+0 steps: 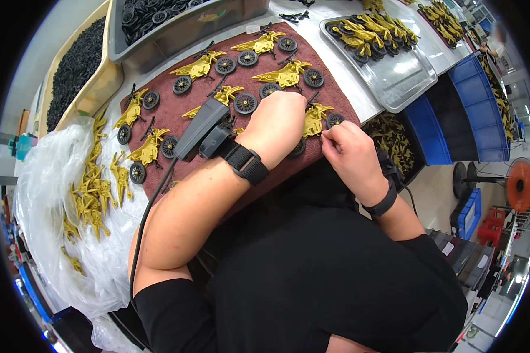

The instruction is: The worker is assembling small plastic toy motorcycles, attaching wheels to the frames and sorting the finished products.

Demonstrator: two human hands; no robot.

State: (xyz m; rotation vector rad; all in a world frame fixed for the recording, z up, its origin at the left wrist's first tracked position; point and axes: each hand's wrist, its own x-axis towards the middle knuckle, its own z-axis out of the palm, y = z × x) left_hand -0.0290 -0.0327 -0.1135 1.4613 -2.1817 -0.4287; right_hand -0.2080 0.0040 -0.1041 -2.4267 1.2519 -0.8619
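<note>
My left hand (280, 125) is bent over the front of a maroon cloth (238, 65), beside a yellow toy motorcycle body (314, 119); its fingers are hidden behind the back of the hand. Close on the right, my right hand (350, 152) has thumb and forefinger pinched together by that same body. Whatever lies in the pinch is too small or hidden to make out. A black spoked wheel (334, 120) sits just above the right fingers. Another wheel (298, 147) is partly covered by my left hand. More yellow motorcycles (285, 75) with black wheels and handlebars lie in rows on the cloth.
Loose yellow bodies (93, 191) lie on a plastic bag (53, 176) at left. A grey bin (159, 44) of wheels and a cream bin (103, 88) of small black parts stand behind. A metal tray (409, 82) with motorcycles is at right. A cable (144, 226) runs along my left arm.
</note>
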